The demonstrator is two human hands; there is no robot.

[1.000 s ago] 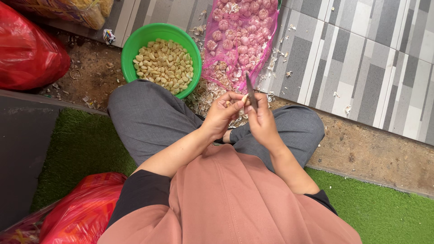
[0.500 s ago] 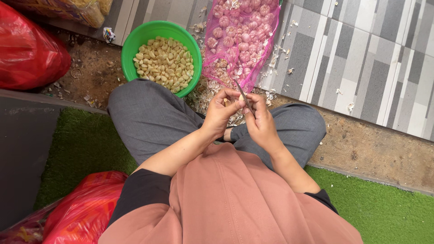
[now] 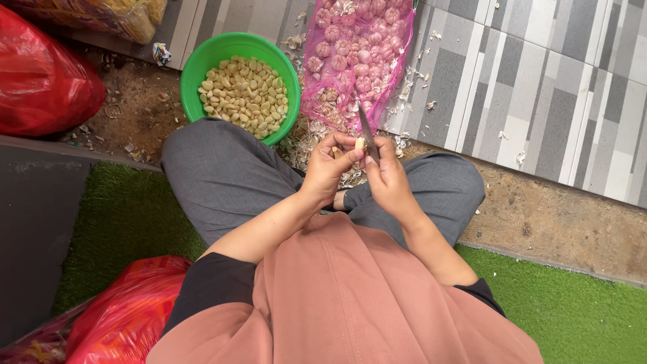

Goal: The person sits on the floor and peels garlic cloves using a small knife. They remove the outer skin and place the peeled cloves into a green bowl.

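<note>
**Peeling a clove over the lap**

Pinching a pale clove (image 3: pixel 360 143) between thumb and fingers, the left hand (image 3: pixel 328 166) holds it just above the crossed legs. The right hand (image 3: pixel 385 176) is closed round the handle of a knife (image 3: pixel 366 128); its blade runs long and narrow, tip pointing up and away toward the pink mesh bag (image 3: pixel 354 57), its base touching the clove. A green bowl (image 3: pixel 195 64) of peeled cloves sits beside the left knee. Red bags (image 3: pixel 40 74) lie at the left.
</note>
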